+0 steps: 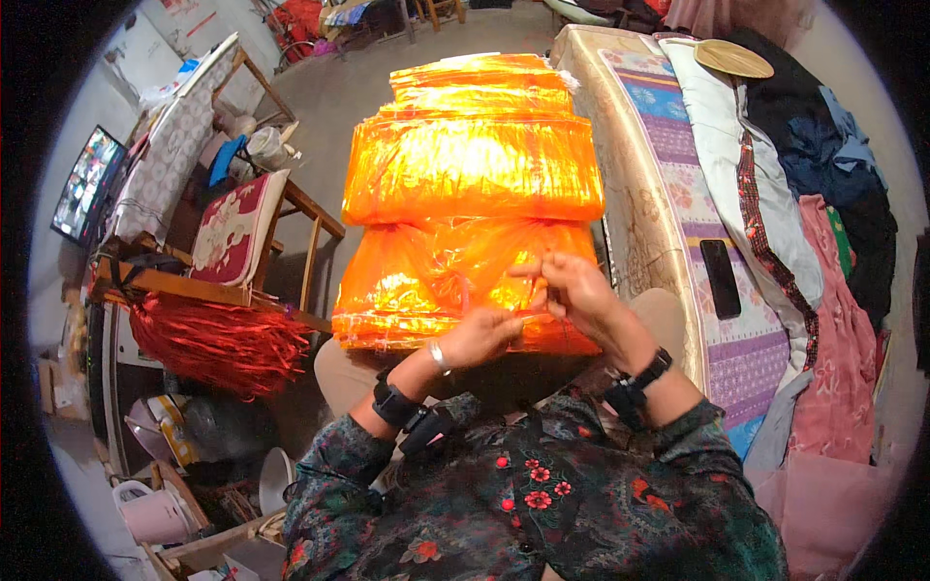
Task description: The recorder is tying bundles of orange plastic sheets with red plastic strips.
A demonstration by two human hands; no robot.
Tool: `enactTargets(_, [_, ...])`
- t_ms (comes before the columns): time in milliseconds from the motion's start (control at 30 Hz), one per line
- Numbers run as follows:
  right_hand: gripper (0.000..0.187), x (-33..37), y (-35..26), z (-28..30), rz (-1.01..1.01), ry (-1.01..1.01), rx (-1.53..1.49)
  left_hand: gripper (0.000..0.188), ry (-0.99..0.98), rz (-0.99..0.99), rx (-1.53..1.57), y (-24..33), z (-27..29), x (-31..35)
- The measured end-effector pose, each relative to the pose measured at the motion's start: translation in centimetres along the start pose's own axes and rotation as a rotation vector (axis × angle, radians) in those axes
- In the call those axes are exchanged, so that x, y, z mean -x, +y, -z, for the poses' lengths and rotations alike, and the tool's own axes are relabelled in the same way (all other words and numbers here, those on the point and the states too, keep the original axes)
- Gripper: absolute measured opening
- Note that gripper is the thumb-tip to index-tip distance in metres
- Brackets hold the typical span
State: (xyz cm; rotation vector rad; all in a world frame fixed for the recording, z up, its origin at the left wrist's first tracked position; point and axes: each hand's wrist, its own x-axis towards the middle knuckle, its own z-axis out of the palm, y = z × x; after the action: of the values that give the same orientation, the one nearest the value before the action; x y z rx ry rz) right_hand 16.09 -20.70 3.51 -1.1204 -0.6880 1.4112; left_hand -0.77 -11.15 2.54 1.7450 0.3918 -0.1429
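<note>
A tall stack of shiny orange plastic film [475, 174], folded in layers, stands in front of my knees. Its near layer [387, 281] is gathered and creased toward the middle. Over the near edge, my left hand [480, 337] pinches with thumb and fingertips close together. My right hand [576, 290] is just beyond it to the right, fingers bent and closed over the film. A thin reddish line runs between the fingertips of both hands; I cannot tell whether it is a strip or an edge of the film.
At left, a bundle of red plastic strips [218, 339] hangs from a wooden frame near a chair with a red floral cushion [237, 230]. A bed at right holds a black phone [720, 279], clothes [833, 329] and a woven fan [733, 58]. A pink bucket [155, 513] stands lower left.
</note>
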Motion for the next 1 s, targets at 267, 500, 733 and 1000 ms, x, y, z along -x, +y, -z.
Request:
enactTargets(267, [0.012, -0.3, 0.2, -4.5, -0.025, 0.010, 0.079, 0.038, -0.157, 0.072, 0.398, -2.0, -1.1, 3.6])
enactTargets(500, [0.010, 2.0, 1.5, -6.2, 0.185, 0.083, 0.413, 0.035, -0.046, -0.131, 1.292, -1.5, -1.8, 1.9])
enactTargets(733, [0.005, 4.2, 4.6, -7.2, 0.416, -0.020, 0.745, 0.023, 0.107, -0.133, 1.285, 0.7, 0.5, 1.1])
enactTargets(1000, [0.015, 2.1, 1.6, -5.8, 0.424, 0.452, 0.709, 0.022, 0.285, -0.067, 0.824, 0.4, -1.1, 2.0])
